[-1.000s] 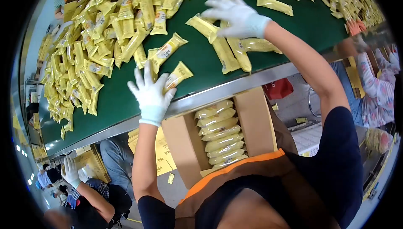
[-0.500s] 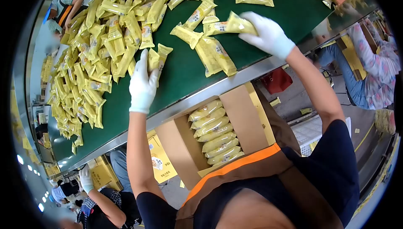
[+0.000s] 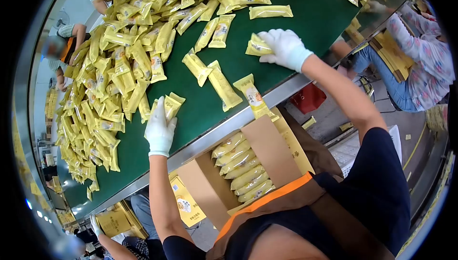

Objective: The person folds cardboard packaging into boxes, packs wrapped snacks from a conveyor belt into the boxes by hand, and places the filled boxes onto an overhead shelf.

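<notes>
My left hand (image 3: pixel 161 129), in a white glove, is closed round yellow wrapped packets (image 3: pixel 172 104) near the green belt's front edge. My right hand (image 3: pixel 286 50), gloved too, grips a yellow packet (image 3: pixel 257 45) over the belt (image 3: pixel 305 19). Between the hands, loose packets lie on the green surface, among them a long one (image 3: pixel 223 87). Another packet (image 3: pixel 254 97) sticks out over the metal edge, above the box. Below the edge an open cardboard box (image 3: pixel 194 183) holds a column of several packets (image 3: pixel 247 179).
A large heap of packets (image 3: pixel 102 88) covers the belt's left and far side. The metal rail (image 3: pixel 214 140) runs along the front. A red bag (image 3: pixel 307 98) is under the belt. Co-workers sit at right (image 3: pixel 420 64) and lower left, with others across the belt.
My left hand has moved lower in view with its packets. My right hand still grips a packet, slightly further left. One packet now lies across the metal edge.
</notes>
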Tool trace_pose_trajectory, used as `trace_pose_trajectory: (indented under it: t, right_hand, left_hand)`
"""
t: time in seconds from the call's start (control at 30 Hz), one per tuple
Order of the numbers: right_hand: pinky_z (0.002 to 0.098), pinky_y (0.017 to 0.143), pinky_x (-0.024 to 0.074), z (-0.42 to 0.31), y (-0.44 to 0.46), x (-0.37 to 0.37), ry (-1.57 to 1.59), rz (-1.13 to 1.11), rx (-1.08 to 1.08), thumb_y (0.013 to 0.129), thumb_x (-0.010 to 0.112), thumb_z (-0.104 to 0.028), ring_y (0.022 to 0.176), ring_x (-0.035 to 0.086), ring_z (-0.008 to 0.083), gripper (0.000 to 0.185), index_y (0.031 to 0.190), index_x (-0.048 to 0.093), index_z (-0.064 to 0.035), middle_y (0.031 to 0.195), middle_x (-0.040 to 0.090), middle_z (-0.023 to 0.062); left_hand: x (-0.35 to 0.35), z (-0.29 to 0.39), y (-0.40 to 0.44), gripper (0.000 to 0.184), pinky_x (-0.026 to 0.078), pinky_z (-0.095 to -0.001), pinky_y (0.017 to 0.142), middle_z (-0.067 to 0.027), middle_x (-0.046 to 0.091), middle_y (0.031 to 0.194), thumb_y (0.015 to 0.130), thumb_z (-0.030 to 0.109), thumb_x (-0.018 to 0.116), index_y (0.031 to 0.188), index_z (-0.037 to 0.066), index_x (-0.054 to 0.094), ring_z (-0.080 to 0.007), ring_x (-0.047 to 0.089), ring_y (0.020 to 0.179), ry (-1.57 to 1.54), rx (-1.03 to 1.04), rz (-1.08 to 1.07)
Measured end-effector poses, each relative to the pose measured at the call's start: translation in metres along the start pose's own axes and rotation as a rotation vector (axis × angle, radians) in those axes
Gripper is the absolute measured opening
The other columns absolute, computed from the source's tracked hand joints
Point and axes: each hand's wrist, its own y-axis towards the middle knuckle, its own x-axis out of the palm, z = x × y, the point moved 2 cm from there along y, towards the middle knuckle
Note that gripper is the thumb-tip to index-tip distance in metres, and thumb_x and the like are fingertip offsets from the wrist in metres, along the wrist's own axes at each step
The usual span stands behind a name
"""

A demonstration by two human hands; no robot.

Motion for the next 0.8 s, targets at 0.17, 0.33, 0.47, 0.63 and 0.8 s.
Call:
trace_pose_trajectory:
  t: [0.17, 0.33, 0.47, 0.63, 0.8]
  right_hand:
    - [0.0386, 0.099, 0.0457, 0.050, 0.082, -0.018, 0.354, -0.239, 0.338, 0.075, 0.062, -0.071, 0.116, 0.060, 0.0344, 0.086, 0.124, 0.058, -0.0002, 0.127, 0.060, 0.0235]
    - [0.0395, 0.107, 0.0386, 0.099, 0.115, 0.006, 0.288, -0.317, 0.406, 0.076, 0.058, -0.076, 0.131, 0.049, 0.0336, 0.100, 0.140, 0.048, 0.0000, 0.143, 0.049, 0.0240]
    - [0.0412, 0.102, 0.0430, 0.047, 0.085, -0.007, 0.168, -0.374, 0.187, 0.072, 0.064, -0.071, 0.122, 0.053, 0.0364, 0.088, 0.135, 0.054, -0.0110, 0.129, 0.055, 0.0225]
    - [0.0406, 0.097, 0.0468, 0.016, 0.051, -0.005, 0.102, -0.135, -0.001, 0.068, 0.076, -0.058, 0.111, 0.058, 0.0331, 0.074, 0.122, 0.063, -0.0078, 0.115, 0.060, 0.0173]
    - [0.0440, 0.085, 0.0489, 0.000, 0.035, -0.018, 0.001, 0.073, -0.138, 0.063, 0.075, -0.064, 0.101, 0.063, 0.0320, 0.082, 0.125, 0.059, -0.0118, 0.109, 0.064, 0.0142]
  left_hand:
    - [0.012, -0.027, 0.004, 0.062, 0.035, -0.0386, 0.110, -0.0251, 0.048, 0.143, 0.097, 0.034, 0.047, 0.147, -0.002, 0.036, -0.0380, 0.047, 0.131, -0.359, 0.088, 0.024]
    - [-0.005, -0.026, 0.007, 0.060, 0.044, -0.0351, 0.099, -0.0229, 0.055, 0.131, 0.095, 0.035, 0.053, 0.139, -0.005, 0.047, -0.0336, 0.058, 0.114, -0.615, -0.082, -0.189]
    - [0.010, -0.017, -0.009, 0.058, 0.047, -0.0401, 0.094, -0.0237, 0.057, 0.124, 0.091, 0.039, 0.060, 0.133, 0.000, 0.053, -0.0378, 0.059, 0.108, -0.373, 0.018, 0.015]
    - [0.009, 0.008, -0.024, 0.066, 0.052, -0.0440, 0.083, -0.0187, 0.059, 0.123, 0.082, 0.036, 0.071, 0.137, 0.008, 0.048, -0.0358, 0.062, 0.101, 0.109, 0.185, 0.186]
    - [0.002, 0.003, -0.023, 0.091, 0.052, -0.0459, 0.088, -0.0241, 0.061, 0.121, 0.065, 0.031, 0.081, 0.142, 0.003, 0.043, -0.0393, 0.062, 0.105, -0.099, 0.089, 0.166]
